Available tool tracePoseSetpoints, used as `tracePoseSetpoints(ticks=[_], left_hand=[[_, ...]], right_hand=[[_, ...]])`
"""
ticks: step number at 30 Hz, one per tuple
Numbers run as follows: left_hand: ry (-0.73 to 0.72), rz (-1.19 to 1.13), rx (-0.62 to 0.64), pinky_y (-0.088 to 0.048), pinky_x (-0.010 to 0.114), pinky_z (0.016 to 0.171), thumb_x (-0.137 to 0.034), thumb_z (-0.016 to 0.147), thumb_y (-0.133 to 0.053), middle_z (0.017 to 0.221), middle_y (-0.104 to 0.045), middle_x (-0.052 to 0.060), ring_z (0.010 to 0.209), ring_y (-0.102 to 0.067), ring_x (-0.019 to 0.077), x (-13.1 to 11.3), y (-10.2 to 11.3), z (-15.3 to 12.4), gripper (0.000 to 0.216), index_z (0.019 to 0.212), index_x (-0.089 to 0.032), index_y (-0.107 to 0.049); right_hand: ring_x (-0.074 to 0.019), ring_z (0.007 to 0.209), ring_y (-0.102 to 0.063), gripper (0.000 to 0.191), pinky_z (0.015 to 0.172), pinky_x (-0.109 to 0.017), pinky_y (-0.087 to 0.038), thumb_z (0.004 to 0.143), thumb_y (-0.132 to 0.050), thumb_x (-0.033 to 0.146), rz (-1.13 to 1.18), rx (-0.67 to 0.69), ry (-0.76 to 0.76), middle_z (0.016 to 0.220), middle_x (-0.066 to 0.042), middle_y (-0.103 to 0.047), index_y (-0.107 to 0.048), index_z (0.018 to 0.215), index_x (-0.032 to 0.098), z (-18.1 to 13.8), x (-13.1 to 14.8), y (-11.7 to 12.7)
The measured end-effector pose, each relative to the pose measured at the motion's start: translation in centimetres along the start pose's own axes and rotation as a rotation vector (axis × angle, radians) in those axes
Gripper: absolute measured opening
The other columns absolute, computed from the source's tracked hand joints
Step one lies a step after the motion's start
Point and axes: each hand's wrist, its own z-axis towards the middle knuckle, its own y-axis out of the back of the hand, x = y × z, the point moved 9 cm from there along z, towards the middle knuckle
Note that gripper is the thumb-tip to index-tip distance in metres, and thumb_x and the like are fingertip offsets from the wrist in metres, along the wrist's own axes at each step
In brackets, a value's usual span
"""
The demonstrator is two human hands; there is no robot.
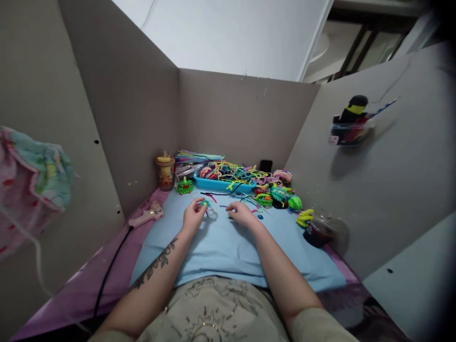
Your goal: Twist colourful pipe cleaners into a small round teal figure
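Note:
My left hand (194, 212) is closed in a pinch on a small teal pipe-cleaner piece (205, 203) with a yellow spot. A purple strand (208, 212) hangs below it. My right hand (241, 214) is a little way to the right, fingers curled together. By its fingertips shows a short purple strand end (223, 206); whether the fingers grip it is too small to tell. Both hands are over the light blue cloth (221, 251). Beyond them lie loose pipe cleaners, among them a pink one (211, 198), and a dark blue round bit (260, 217) sits by the right hand.
A blue tray (224, 186) heaped with pipe cleaners stands at the back. Left are a green frog-like figure (185, 186), a lidded cup (165, 173) and a pink glue gun (147, 214). Several fuzzy pieces (281, 192) and a dark container (316, 233) stand right. Grey panels enclose three sides.

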Motion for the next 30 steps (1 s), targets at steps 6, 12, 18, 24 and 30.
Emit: tracePoseSetpoints(ticks=[6, 12, 18, 24, 30], left_hand=[[-0.008, -0.038, 0.004, -0.037, 0.022, 0.057, -0.027, 0.07, -0.062, 0.065, -0.06, 0.0, 0.057, -0.051, 0.0118, 0.0, -0.1, 0.0, 0.037, 0.105, -0.014, -0.062], [0.006, -0.06, -0.011, -0.04, 0.024, 0.061, -0.024, 0.066, -0.065, 0.071, -0.064, 0.002, 0.063, -0.055, 0.014, -0.1, -0.2, 0.0, 0.034, 0.098, -0.015, -0.064], [0.07, -0.166, 0.035, -0.04, 0.023, 0.059, -0.025, 0.058, -0.072, 0.073, -0.065, 0.003, 0.06, -0.054, 0.0122, 0.2, -0.7, 0.1, 0.04, 0.095, -0.012, -0.062], [0.139, -0.281, 0.072, -0.042, 0.024, 0.06, -0.027, 0.057, -0.074, 0.075, -0.066, 0.003, 0.063, -0.057, 0.0125, 1.7, -1.1, 0.3, 0.045, 0.097, -0.013, -0.06], [0.214, -0.38, 0.107, -0.044, 0.024, 0.064, -0.028, 0.053, -0.077, 0.079, -0.066, 0.004, 0.067, -0.059, 0.0135, 2.4, -1.8, 0.1, 0.049, 0.096, -0.013, -0.059]], right_hand=[[-0.0211, 0.093, -0.05, 0.017, 0.075, -0.028, -0.036, 0.075, -0.051, 0.007, -0.371, 0.116, -0.039, 0.087, -0.01, -0.059, -0.065, 0.077, 0.017, -0.3, -1.8, -1.9], [-0.0227, 0.092, -0.045, 0.015, 0.076, -0.032, -0.033, 0.082, -0.047, 0.013, -0.354, -0.125, 0.032, 0.092, -0.009, -0.058, -0.06, 0.079, 0.019, -0.6, -0.1, -0.4], [-0.02, 0.082, -0.049, 0.015, 0.083, -0.035, -0.033, 0.081, -0.046, 0.012, -0.155, -0.382, 0.227, 0.078, -0.004, -0.06, -0.057, 0.078, 0.02, -0.2, 5.5, 1.1], [-0.0204, 0.087, -0.053, 0.024, 0.079, -0.033, -0.043, 0.08, -0.04, 0.009, 0.141, -0.455, 0.29, 0.088, -0.007, -0.06, -0.059, 0.089, 0.019, -0.8, 6.1, -0.8], [-0.0199, 0.086, -0.059, 0.017, 0.08, -0.034, -0.046, 0.08, -0.049, 0.015, 0.233, -0.49, 0.307, 0.087, -0.006, -0.066, -0.063, 0.088, 0.02, -1.6, 5.3, -0.7]])
